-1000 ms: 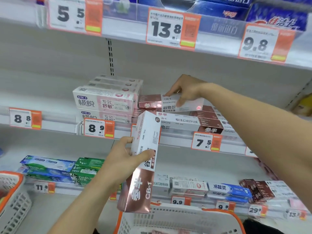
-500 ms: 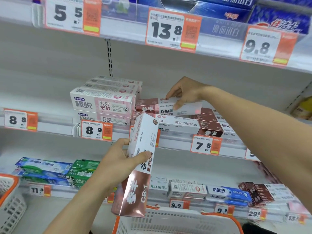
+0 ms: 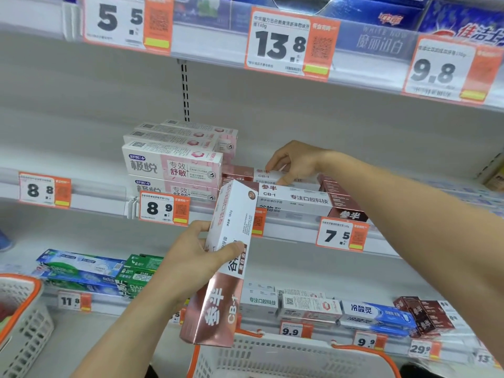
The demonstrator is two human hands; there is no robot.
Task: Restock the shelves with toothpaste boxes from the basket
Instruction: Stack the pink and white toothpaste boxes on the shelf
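While my right hand (image 3: 296,162) rests at centre frame, fingertips pinching down on a rose-and-white toothpaste box (image 3: 261,174) lying flat atop the stack (image 3: 297,199) on the middle shelf (image 3: 81,203), my left hand (image 3: 191,257) sits lower, closed around a second box (image 3: 226,263) of the same kind. That held box stands nearly upright, long axis running from lower centre up toward the stack (the shelved ones lie crosswise, left to right). So I judge it needs a quarter turn before it goes up and right. The basket (image 3: 272,356) waits at the bottom edge.
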